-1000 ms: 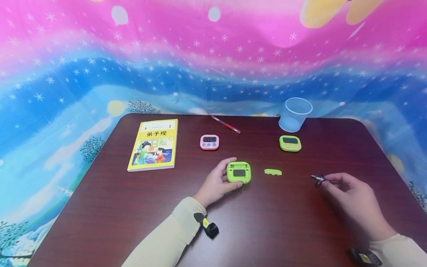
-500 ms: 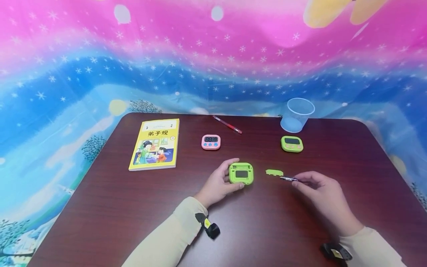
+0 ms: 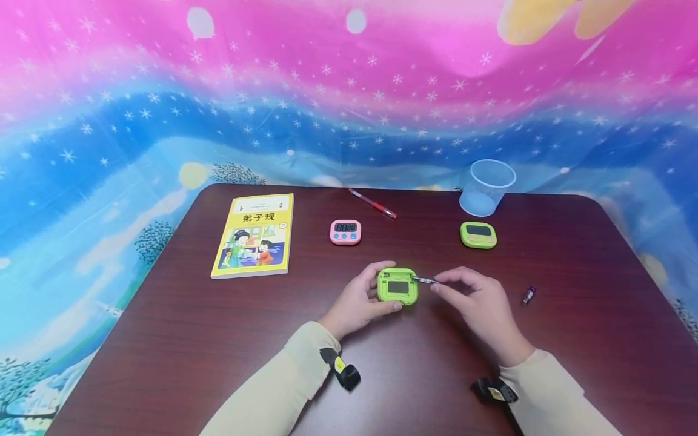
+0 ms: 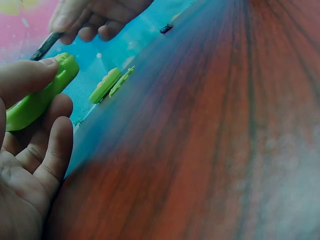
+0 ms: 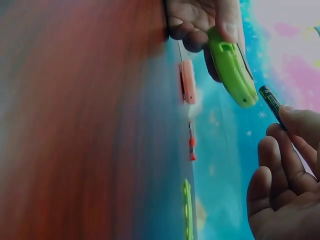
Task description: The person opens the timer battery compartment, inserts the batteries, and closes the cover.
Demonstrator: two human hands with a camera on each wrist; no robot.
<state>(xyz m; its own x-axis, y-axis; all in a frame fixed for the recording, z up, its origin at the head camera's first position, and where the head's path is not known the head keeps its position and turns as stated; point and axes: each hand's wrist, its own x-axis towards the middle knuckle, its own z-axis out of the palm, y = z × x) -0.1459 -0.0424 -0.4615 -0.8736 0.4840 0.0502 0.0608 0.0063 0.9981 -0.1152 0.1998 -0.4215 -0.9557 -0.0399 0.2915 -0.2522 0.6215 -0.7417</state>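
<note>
Gripped at the left side by the left hand (image 3: 360, 300), raised over the table (image 3: 218, 330): open timer (image 3: 398, 287), green, back turned up, battery bay along the far edge. Thumb at the near edge, other fingers round behind.

Just right of the open timer, pinched between thumb and forefinger of the right hand (image 3: 482, 303): battery (image 3: 425, 280), pointed toward the bay and outside it. Remaining fingers loosely bent.

Past the open timer in the left wrist view, on the table: thin green cover (image 4: 122, 81), hidden in the head view. Well right of the open timer: spare battery (image 3: 528, 295), lying flat.

Beyond the open timer and to the right: green timer (image 3: 478, 235), face up, then clear cup (image 3: 480, 203), upright. Beyond and to the left: pink timer (image 3: 345, 232), with digits showing, and farther off, red pen (image 3: 373, 203). Well left: yellow book (image 3: 256, 242), cover up. Farthest beyond: pink-and-blue backdrop (image 3: 327, 91).
</note>
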